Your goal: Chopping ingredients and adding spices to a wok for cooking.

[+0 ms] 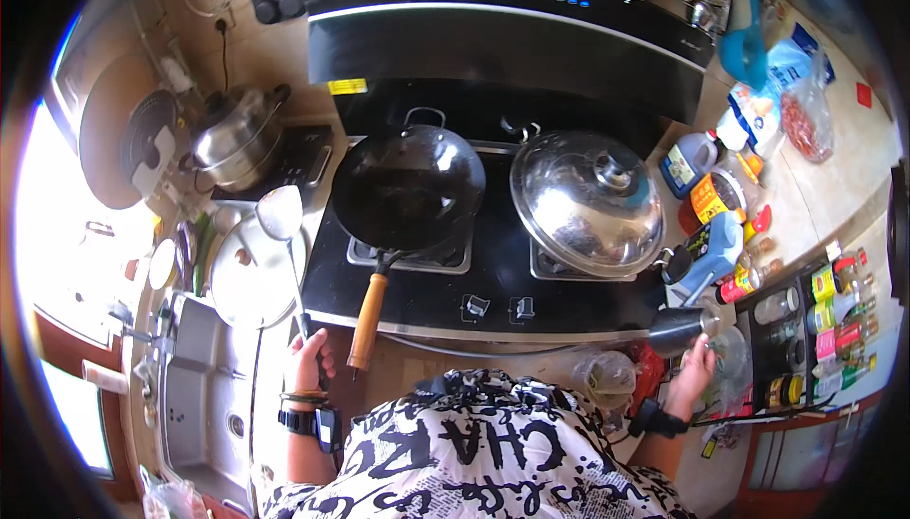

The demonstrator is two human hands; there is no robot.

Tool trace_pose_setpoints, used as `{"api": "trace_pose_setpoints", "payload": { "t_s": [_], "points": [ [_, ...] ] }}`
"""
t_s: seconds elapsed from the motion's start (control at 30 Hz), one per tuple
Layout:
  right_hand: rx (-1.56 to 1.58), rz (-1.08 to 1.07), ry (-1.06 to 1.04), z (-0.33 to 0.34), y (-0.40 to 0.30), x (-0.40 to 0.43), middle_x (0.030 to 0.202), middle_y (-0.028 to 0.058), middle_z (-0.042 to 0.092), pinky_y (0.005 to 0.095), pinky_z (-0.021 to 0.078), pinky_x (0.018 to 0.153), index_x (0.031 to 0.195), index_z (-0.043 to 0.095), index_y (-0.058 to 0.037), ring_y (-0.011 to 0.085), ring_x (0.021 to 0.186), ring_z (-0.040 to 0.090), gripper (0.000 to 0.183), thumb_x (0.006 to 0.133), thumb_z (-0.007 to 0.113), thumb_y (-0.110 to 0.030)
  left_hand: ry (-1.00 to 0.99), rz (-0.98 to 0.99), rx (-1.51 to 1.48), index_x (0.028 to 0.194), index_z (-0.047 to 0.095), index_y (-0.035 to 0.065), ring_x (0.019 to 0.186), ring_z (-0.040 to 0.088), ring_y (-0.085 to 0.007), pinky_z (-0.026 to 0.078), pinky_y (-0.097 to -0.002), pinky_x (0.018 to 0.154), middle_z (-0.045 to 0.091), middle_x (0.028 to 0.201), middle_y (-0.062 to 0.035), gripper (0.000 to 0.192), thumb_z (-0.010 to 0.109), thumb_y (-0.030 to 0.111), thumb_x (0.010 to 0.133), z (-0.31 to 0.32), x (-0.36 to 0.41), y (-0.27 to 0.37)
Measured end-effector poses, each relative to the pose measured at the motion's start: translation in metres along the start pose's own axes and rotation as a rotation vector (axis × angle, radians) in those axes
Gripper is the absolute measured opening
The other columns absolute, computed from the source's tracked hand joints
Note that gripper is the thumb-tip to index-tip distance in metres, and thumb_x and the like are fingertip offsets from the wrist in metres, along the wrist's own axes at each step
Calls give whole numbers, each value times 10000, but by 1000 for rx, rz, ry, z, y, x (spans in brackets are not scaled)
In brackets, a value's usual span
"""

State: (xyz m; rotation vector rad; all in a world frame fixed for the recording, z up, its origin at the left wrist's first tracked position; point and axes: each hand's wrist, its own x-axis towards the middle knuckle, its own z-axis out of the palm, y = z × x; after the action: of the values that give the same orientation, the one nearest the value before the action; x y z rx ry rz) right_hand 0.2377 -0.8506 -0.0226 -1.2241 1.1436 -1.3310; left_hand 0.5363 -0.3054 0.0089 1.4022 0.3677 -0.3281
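Observation:
My left hand [311, 361] is closed around the handle of a metal wok spatula [279, 213], whose blade points away from me over a large round white lid or plate [242, 291]. Just right of that hand, a black wok [409, 192] sits on the left burner, its wooden handle [370, 313] towards me. At the stove's right front corner, my right hand [695, 368] grips a dark metal cup-like container [675, 330]. The container's contents are hidden. On the right burner stands a pan under a domed steel lid [586, 199].
A stainless sink [206, 391] lies to the left, behind it a steel steamer pot [238, 142]. Bottles and jugs [711, 256] crowd the right counter, beside a spice rack [782, 327]. A range hood [498, 35] overhangs the stove's back. Plastic bags [604, 377] hang at front right.

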Motion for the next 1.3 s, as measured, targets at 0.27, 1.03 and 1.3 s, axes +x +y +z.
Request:
{"api": "trace_pose_setpoints", "payload": {
  "t_s": [0.27,1.03,1.3],
  "points": [
    [55,-111,-302,24,-115,-74,698,-53,503,199,254,528,829,579,-80,22,574,333,158,936,582,-196,-25,-52,-67,767,501,111,432,447,-90,366,-238,372,480,592,8,171,632,176,854,-7,8,-3],
    [-492,-781,-941,296,-142,-198,516,93,364,330,322,466,618,412,6,168,479,335,442,841,689,-255,99,-84,-167,781,489,113,421,449,-102,359,-244,369,475,585,2,175,626,180,867,-79,-3,-25],
    [-776,-901,-1006,323,-152,-206,629,228,559,444,437,552,660,533,19,406,613,557,431,808,671,-361,109,-76,-183,778,487,114,423,449,-98,355,-241,364,474,590,6,179,626,180,871,-84,-3,-29]
  ]
}}
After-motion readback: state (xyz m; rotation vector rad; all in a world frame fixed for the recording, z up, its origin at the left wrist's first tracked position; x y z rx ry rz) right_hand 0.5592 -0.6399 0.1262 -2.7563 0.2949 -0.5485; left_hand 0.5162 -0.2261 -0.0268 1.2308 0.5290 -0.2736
